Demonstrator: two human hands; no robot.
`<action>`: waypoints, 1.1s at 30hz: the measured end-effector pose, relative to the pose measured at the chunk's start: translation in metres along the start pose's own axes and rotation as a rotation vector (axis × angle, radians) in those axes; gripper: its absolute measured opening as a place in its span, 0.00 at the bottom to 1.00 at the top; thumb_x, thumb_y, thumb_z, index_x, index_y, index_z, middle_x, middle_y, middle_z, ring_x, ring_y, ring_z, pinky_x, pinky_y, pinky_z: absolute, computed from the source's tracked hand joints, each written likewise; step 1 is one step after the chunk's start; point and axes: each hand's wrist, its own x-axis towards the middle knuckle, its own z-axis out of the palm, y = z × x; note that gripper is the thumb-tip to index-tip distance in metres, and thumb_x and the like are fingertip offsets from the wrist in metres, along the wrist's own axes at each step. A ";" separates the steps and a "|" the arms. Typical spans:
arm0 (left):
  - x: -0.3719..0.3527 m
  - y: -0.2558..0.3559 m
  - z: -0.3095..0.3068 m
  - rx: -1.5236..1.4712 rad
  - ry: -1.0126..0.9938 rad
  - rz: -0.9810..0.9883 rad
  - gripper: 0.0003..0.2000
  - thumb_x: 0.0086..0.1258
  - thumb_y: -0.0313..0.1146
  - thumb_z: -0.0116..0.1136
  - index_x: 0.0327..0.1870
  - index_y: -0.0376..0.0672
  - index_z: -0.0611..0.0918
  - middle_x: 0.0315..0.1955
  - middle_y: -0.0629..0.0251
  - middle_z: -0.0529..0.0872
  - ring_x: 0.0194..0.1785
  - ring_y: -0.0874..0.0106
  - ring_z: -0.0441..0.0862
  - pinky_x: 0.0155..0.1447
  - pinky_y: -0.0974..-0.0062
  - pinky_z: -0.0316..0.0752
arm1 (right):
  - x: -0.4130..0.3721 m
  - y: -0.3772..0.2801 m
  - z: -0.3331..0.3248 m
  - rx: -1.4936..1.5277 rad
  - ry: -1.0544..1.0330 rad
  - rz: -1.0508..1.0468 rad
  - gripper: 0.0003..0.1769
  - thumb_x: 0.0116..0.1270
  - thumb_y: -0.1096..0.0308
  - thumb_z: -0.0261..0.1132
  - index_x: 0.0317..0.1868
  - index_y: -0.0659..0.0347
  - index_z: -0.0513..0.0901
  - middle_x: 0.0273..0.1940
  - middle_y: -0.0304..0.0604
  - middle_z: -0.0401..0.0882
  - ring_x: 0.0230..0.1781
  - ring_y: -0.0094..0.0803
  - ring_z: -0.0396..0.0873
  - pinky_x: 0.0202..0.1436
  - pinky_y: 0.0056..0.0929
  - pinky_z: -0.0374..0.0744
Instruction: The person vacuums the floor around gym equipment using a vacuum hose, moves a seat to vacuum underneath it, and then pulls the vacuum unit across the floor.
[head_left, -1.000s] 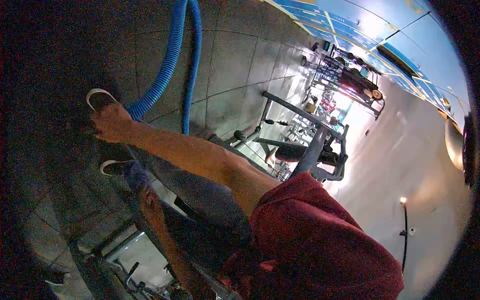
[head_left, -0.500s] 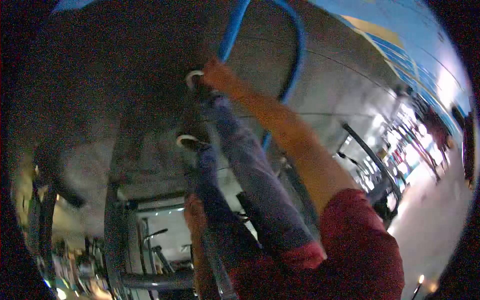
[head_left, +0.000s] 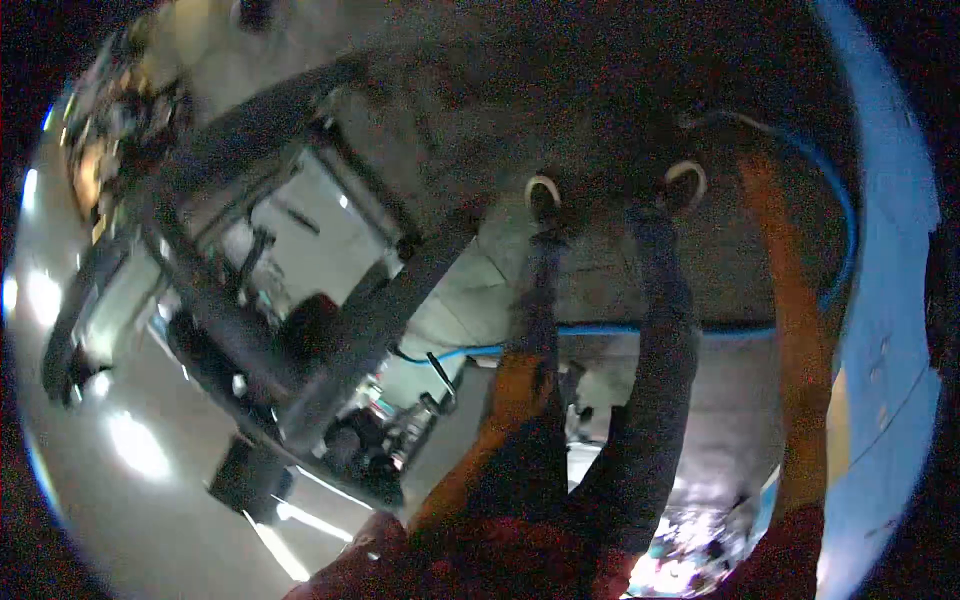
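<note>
My right arm reaches forward and down at the right, and my right hand (head_left: 757, 178) is a dark, blurred shape beside the curve of a blue hose (head_left: 848, 215). Its fingers are smeared, so I cannot tell whether they grip the hose. The hose loops around the far side of that hand, passes behind my forearm and runs left across the floor behind my legs. My left hand (head_left: 522, 385) is low against my left trouser leg (head_left: 540, 300), its fingers blurred. Both dark shoes with pale toes (head_left: 685, 182) stand on the dark floor.
A large black metal frame (head_left: 340, 350), apparently gym equipment, fills the left side. A blue wall (head_left: 880, 400) runs close along my right. Bright lights and cluttered shapes (head_left: 690, 550) show at the bottom.
My view has swung round, bringing the black frame to upper left and the blue wall along the right. The hose, earlier rising from my right hand, now curves around beyond it.
</note>
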 end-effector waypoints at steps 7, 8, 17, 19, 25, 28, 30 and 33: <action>-0.056 0.016 0.024 -0.294 0.204 -0.162 0.25 0.67 0.46 0.57 0.60 0.40 0.77 0.49 0.47 0.83 0.53 0.47 0.80 0.60 0.51 0.73 | -0.161 -0.016 -0.068 0.110 -0.350 -0.025 0.27 0.65 0.56 0.67 0.61 0.57 0.75 0.60 0.50 0.73 0.52 0.50 0.79 0.67 0.55 0.69; -0.067 0.019 0.039 -0.375 0.245 -0.186 0.25 0.67 0.46 0.57 0.60 0.40 0.77 0.49 0.48 0.83 0.53 0.47 0.80 0.59 0.51 0.74 | -0.193 -0.001 -0.079 0.171 -0.439 0.011 0.28 0.65 0.56 0.67 0.62 0.57 0.75 0.61 0.50 0.73 0.52 0.50 0.79 0.67 0.55 0.69; -0.163 -0.013 0.104 -0.605 0.267 -0.318 0.25 0.70 0.51 0.54 0.58 0.39 0.78 0.48 0.50 0.84 0.54 0.52 0.81 0.56 0.54 0.76 | -0.324 -0.221 -0.207 -0.020 -0.635 -0.059 0.22 0.71 0.57 0.62 0.56 0.65 0.78 0.51 0.51 0.78 0.43 0.45 0.79 0.56 0.47 0.75; -0.187 -0.038 0.146 -1.003 0.681 -0.095 0.25 0.70 0.51 0.54 0.57 0.39 0.79 0.48 0.51 0.84 0.54 0.54 0.81 0.55 0.55 0.76 | -0.362 -0.309 -0.215 -0.107 -0.572 -0.248 0.20 0.73 0.57 0.59 0.53 0.67 0.79 0.46 0.52 0.80 0.40 0.44 0.79 0.52 0.44 0.77; -0.285 -0.116 0.134 -1.092 0.425 -0.620 0.23 0.67 0.52 0.55 0.49 0.40 0.82 0.40 0.53 0.86 0.45 0.53 0.84 0.49 0.54 0.78 | -0.458 -0.510 -0.171 -0.162 -0.465 -1.122 0.22 0.75 0.57 0.60 0.58 0.67 0.78 0.42 0.46 0.81 0.39 0.36 0.79 0.45 0.39 0.78; -0.344 -0.134 0.133 -1.175 0.493 -0.841 0.20 0.64 0.50 0.56 0.44 0.43 0.84 0.34 0.51 0.87 0.40 0.51 0.85 0.45 0.54 0.79 | -0.607 -0.619 -0.171 -0.062 -0.599 -1.192 0.20 0.73 0.62 0.62 0.57 0.67 0.78 0.46 0.51 0.82 0.46 0.41 0.80 0.50 0.39 0.78; -0.371 -0.121 0.128 -1.274 0.685 -0.974 0.18 0.63 0.48 0.58 0.45 0.45 0.84 0.35 0.51 0.87 0.42 0.51 0.85 0.46 0.54 0.79 | -0.662 -0.663 -0.157 -0.132 -0.653 -1.225 0.19 0.71 0.64 0.63 0.56 0.67 0.79 0.51 0.54 0.81 0.53 0.47 0.79 0.59 0.40 0.76; -0.403 -0.121 0.174 -1.318 0.675 -0.984 0.20 0.62 0.49 0.59 0.47 0.43 0.83 0.37 0.50 0.87 0.45 0.50 0.84 0.49 0.53 0.79 | -0.759 -0.701 -0.114 -0.061 -0.430 -1.900 0.18 0.69 0.67 0.64 0.56 0.65 0.79 0.54 0.55 0.79 0.56 0.50 0.77 0.61 0.42 0.75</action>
